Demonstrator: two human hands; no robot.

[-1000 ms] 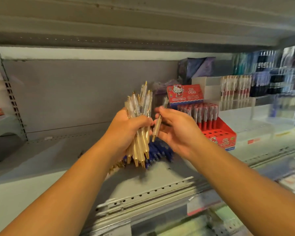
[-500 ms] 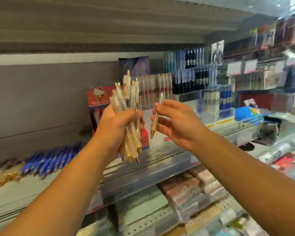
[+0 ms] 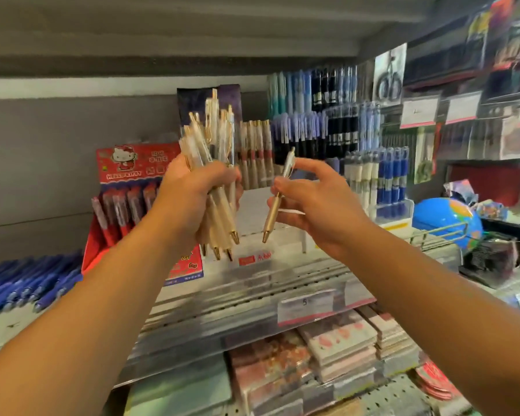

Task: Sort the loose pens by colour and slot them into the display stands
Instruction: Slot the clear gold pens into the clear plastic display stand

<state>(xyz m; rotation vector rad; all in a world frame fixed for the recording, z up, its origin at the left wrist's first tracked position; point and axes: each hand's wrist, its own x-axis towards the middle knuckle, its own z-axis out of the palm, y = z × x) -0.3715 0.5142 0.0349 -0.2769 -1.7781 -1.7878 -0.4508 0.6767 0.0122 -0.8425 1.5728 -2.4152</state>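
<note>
My left hand point(image 3: 192, 196) grips a bundle of several gold pens point(image 3: 213, 145), tips pointing down. Just to its right, my right hand point(image 3: 315, 202) pinches a single gold pen point(image 3: 278, 202), held upright and apart from the bundle. Behind both hands stands a clear display stand point(image 3: 255, 154) with a row of gold-capped pens. Further right, tiered stands hold blue and black pens point(image 3: 321, 127) and blue-and-white pens point(image 3: 379, 175). A pile of loose blue pens point(image 3: 27, 283) lies on the shelf at the far left.
A red cartoon-cat pen box point(image 3: 126, 187) stands left of my hands. A blue globe point(image 3: 445, 217) and a black box point(image 3: 493, 253) sit at the right. Notebooks point(image 3: 312, 358) fill the lower shelf. The shelf edge carries a price tag point(image 3: 305, 306).
The view has swung right along the shelf, so the pen stands now sit behind my hands. My right hand has drawn the single pen away from the bundle.
</note>
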